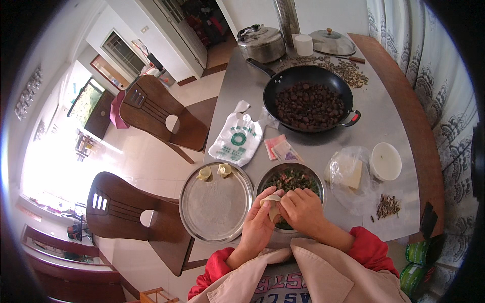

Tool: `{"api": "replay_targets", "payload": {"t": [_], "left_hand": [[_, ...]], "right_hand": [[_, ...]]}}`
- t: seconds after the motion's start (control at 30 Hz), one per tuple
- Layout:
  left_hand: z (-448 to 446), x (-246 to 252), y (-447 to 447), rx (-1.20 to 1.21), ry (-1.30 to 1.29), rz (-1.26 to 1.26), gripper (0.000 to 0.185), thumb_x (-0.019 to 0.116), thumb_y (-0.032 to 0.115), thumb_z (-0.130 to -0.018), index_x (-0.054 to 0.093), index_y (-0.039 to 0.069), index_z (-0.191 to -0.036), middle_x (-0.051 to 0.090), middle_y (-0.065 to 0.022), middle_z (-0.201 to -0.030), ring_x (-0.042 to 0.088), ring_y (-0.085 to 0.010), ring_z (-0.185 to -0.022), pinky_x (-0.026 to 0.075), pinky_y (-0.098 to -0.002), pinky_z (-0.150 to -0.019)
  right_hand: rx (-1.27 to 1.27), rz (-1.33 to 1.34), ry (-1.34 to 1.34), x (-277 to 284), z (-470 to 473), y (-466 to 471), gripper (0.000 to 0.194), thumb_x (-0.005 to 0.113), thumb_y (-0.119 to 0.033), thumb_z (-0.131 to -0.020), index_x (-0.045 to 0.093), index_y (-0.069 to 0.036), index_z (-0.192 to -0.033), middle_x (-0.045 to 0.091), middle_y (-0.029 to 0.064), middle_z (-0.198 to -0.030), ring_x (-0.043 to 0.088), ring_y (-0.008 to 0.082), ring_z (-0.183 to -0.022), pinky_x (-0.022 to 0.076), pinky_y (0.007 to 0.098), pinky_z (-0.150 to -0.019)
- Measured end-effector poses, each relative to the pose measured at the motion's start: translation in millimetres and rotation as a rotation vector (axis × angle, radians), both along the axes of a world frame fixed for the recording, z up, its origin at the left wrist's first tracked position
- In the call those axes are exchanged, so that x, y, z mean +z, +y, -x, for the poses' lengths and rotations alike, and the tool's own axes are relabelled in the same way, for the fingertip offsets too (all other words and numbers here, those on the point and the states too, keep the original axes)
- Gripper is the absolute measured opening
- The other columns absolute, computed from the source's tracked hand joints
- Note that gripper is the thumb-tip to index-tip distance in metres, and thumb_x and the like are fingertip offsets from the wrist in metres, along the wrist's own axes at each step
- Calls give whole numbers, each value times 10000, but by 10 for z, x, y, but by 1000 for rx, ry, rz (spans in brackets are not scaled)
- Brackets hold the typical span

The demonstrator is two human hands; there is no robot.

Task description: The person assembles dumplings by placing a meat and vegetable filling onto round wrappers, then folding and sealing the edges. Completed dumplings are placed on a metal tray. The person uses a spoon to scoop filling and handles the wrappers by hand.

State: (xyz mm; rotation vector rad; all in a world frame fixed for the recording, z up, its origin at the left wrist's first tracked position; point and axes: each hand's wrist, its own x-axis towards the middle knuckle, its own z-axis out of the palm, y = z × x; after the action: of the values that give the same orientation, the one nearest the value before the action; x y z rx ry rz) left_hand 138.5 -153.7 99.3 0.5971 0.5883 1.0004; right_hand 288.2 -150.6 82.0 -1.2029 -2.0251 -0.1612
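Observation:
A dumpling wrapper (271,202), partly folded, is pinched between both hands over a metal bowl (323,185) of chopped green and pink filling. My left hand (258,223) holds the wrapper's left side with thumb and fingers. My right hand (305,212) has its fingers curled at the wrapper's right edge; the fingertips are partly hidden. Left of the bowl lies a round metal tray (216,212) with two folded dumplings (224,170) near its far rim. To the right, a stack of wrappers (350,174) sits in a clear plastic bag.
Beyond the bowl are banknotes (282,148), a white plastic bag (238,138) and a black wok (308,127) of dark round pieces. A white bowl (385,161) and a pile of seed shells (388,206) stand at right. A pressure cooker (261,45) and glass lid (333,42) are farthest. Wooden chairs (121,208) flank the table's left.

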Motion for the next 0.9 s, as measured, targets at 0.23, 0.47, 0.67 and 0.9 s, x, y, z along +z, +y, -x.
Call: {"api": "replay_targets", "payload": {"t": [0.23, 0.47, 0.67, 0.9], "left_hand": [[5, 15, -10, -25, 11, 23, 381, 400, 189, -992, 387, 42, -1343, 465, -114, -1334, 467, -182, -1195, 387, -318, -991], [-7, -14, -4, -12, 0, 3, 369, 405, 157, -986, 391, 37, -1335, 445, -136, -1353, 458, -219, -1217, 373, -345, -1024], [-22, -48, -2, 31, -143, 35, 332, 416, 130, -977, 416, 38, -1296, 426, -148, -1364, 401, -266, -1286, 373, -372, -1032], [-18, -46, 2, 75, -162, 40, 304, 421, 130, -975, 430, 51, -1269, 429, -135, -1364, 392, -268, -1295, 375, -376, -1029]], "right_hand": [[54, -19, 16, -31, -5, -7, 131, 612, -147, -744, 523, -53, -767, 547, 65, -733, 559, 209, -677, 439, 333, -607], [42, 206, 194, 29, -33, -37, 247, 638, -266, -813, 540, -40, -791, 592, 97, -720, 585, 260, -647, 464, 368, -606], [-4, 262, 325, 72, -3, -108, 320, 641, -355, -820, 550, -53, -767, 597, 97, -686, 597, 274, -622, 462, 373, -551], [13, 298, 369, 3, 54, -114, 286, 606, -309, -848, 565, -62, -709, 597, 103, -622, 599, 289, -559, 457, 400, -502]]}}
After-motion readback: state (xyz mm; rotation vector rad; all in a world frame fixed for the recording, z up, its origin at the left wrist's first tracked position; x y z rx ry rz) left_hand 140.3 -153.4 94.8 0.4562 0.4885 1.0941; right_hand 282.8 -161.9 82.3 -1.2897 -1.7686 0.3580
